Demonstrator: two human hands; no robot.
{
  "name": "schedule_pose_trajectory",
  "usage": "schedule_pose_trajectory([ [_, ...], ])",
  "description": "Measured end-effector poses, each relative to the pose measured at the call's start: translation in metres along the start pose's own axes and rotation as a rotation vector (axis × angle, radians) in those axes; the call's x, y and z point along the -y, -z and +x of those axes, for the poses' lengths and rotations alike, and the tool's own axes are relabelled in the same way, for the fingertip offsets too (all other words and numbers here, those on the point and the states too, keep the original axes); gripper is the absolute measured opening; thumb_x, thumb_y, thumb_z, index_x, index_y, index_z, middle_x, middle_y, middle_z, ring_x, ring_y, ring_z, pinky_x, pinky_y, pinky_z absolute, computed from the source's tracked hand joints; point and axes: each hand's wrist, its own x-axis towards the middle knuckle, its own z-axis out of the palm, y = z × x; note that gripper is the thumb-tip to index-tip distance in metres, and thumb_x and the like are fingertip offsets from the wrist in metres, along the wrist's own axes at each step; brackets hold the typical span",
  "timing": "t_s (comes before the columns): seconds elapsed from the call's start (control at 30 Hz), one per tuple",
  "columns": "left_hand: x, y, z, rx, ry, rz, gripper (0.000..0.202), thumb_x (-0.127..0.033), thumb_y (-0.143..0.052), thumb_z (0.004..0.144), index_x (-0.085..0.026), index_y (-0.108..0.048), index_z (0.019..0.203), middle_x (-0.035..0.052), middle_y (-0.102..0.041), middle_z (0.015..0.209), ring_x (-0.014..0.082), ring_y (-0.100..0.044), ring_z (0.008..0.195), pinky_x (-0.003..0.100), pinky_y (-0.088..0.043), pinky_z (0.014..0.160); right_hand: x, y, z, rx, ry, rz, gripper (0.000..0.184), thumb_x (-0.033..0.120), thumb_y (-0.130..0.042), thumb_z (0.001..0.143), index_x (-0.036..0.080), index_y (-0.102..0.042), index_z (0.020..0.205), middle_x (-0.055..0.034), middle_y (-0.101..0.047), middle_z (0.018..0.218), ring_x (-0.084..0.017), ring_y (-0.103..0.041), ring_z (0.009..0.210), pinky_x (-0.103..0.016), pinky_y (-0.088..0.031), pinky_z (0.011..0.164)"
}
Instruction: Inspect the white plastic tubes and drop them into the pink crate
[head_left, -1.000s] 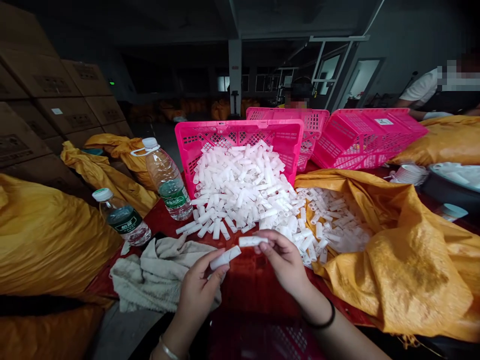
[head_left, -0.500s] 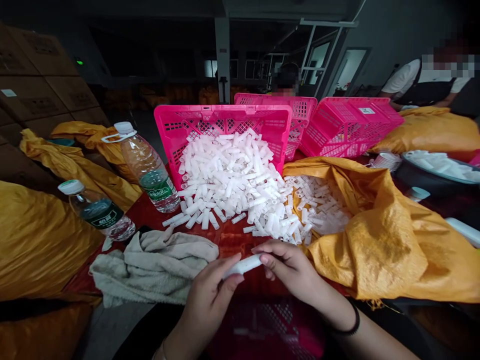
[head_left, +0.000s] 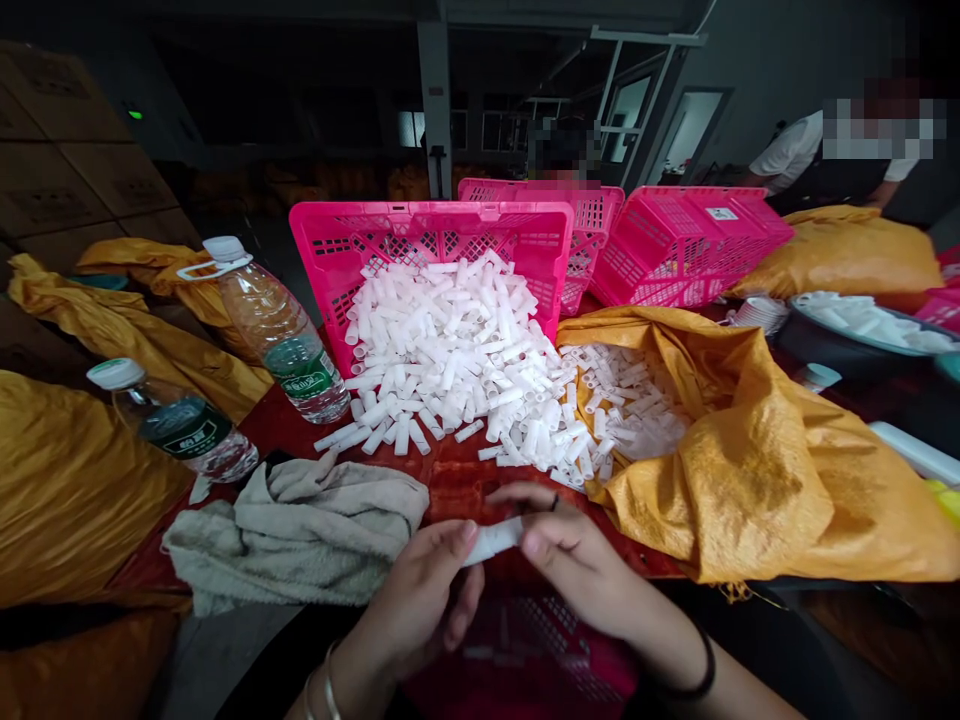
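The 2 white tubes held apart 1.0 s ago now meet end to end as 1 white piece [head_left: 496,541], pinched between left hand [head_left: 420,605] and right hand [head_left: 574,560] above the red table [head_left: 450,480], near the tube pile [head_left: 457,350]. Joining appears under way.

The small white tube [head_left: 495,540] pinched between the hands looks like matt, smooth plastic, as do the tubes heaped in the pile [head_left: 457,360]. The pink crate [head_left: 431,225] behind is glossy moulded plastic lattice. The yellow sack [head_left: 757,470] is coarse woven plastic with a slight sheen. The grey towel [head_left: 300,530] is soft, rough cloth. The 2 bottles [head_left: 281,335] are clear, shiny plastic.
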Motion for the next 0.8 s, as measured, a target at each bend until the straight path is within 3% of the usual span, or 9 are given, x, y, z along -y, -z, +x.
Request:
schedule_pose_trajectory([
  [0.07,0.000,-0.003,-0.002,0.055,0.008,0.012,0.044,-0.055,-0.039,0.089,-0.016,-0.059,0.088,-0.0069,-0.047,0.046,0.0046,-0.032,0.028,0.016,-0.027,0.027,0.002,0.000,-0.002,0.037,0.020,-0.005,0.032,0.037,-0.047,0.093,0.019,-0.070,0.080,-0.0093,-0.065,0.108,-0.022,-0.057,0.106,-0.035,-0.044,0.092],
  [0.17,0.005,0.002,-0.003,-0.030,-0.511,0.433,0.030,-0.036,-0.049,0.091,-0.018,-0.058,0.113,0.0026,-0.066,0.072,0.0121,-0.060,0.054,0.023,-0.051,0.049,0.001,-0.002,-0.003,-0.026,-0.094,0.138,0.030,0.040,-0.051,0.091,0.020,-0.072,0.083,-0.0078,-0.064,0.102,-0.020,-0.059,0.100,-0.034,-0.045,0.089],
  [0.27,0.013,0.011,-0.001,-0.118,-1.031,0.921,0.044,-0.018,-0.056,0.087,-0.020,-0.048,0.130,0.0086,-0.070,0.098,0.0190,-0.065,0.086,0.031,-0.054,0.077,-0.003,-0.001,-0.007,-0.036,-0.212,0.240,0.030,0.042,-0.055,0.088,0.019,-0.073,0.079,-0.0061,-0.064,0.097,-0.019,-0.059,0.094,-0.031,-0.046,0.086],
  [0.37,0.018,0.011,0.002,-0.053,-1.188,1.141,0.049,-0.011,-0.056,0.087,-0.017,-0.043,0.133,0.0081,-0.069,0.094,0.0181,-0.064,0.083,0.031,-0.054,0.077,-0.007,0.003,-0.017,-0.070,-0.292,0.255,0.027,0.040,-0.064,0.082,0.018,-0.073,0.070,-0.0053,-0.064,0.090,-0.017,-0.058,0.085,-0.027,-0.047,0.077],
  [0.47,0.012,0.009,0.008,0.161,-1.118,1.254,0.044,-0.012,-0.051,0.089,-0.020,-0.043,0.132,0.0058,-0.068,0.096,0.0169,-0.064,0.085,0.029,-0.054,0.077,-0.018,0.012,-0.037,-0.186,-0.372,0.308,0.024,0.038,-0.070,0.076,0.017,-0.071,0.065,-0.0047,-0.064,0.085,-0.014,-0.057,0.070,-0.024,-0.047,0.065],
  [0.53,0.002,0.018,0.020,0.168,-0.942,1.324,0.043,-0.018,-0.049,0.091,-0.022,-0.041,0.133,0.0056,-0.067,0.107,0.0177,-0.063,0.095,0.029,-0.052,0.084,-0.036,0.017,-0.057,-0.283,-0.408,0.319,0.024,0.039,-0.069,0.077,0.017,-0.070,0.067,-0.0038,-0.065,0.079,-0.012,-0.056,0.062,-0.024,-0.047,0.060],
  [0.57,-0.005,0.028,0.030,0.073,-0.814,1.360,0.041,-0.021,-0.047,0.092,-0.022,-0.041,0.133,0.0063,-0.065,0.114,0.0186,-0.061,0.102,0.030,-0.051,0.089,-0.049,0.019,-0.069,-0.330,-0.425,0.296,0.025,0.040,-0.068,0.077,0.017,-0.068,0.068,-0.0033,-0.065,0.076,-0.013,-0.056,0.060,-0.024,-0.047,0.059],
  [0.67,-0.026,0.074,0.068,-0.470,-0.364,1.419,0.034,-0.018,-0.037,0.092,-0.013,-0.048,0.123,0.0147,-0.060,0.121,0.0248,-0.056,0.112,0.037,-0.045,0.096,-0.096,0.012,-0.112,-0.391,-0.510,0.058,0.026,0.043,-0.066,0.075,0.018,-0.064,0.067,-0.0045,-0.065,0.072,-0.018,-0.060,0.062,-0.028,-0.048,0.058],
  [0.8,-0.038,0.126,0.114,-0.580,-0.141,1.435,0.025,-0.010,-0.046,0.079,-0.003,-0.055,0.102,0.0236,-0.067,0.094,0.0342,-0.065,0.093,0.043,-0.048,0.082,-0.135,-0.010,-0.142,-0.251,-0.569,-0.404,0.019,0.024,-0.073,0.061,0.019,-0.068,0.079,-0.0089,-0.070,0.077,-0.027,-0.066,0.073,-0.033,-0.050,0.067],
])
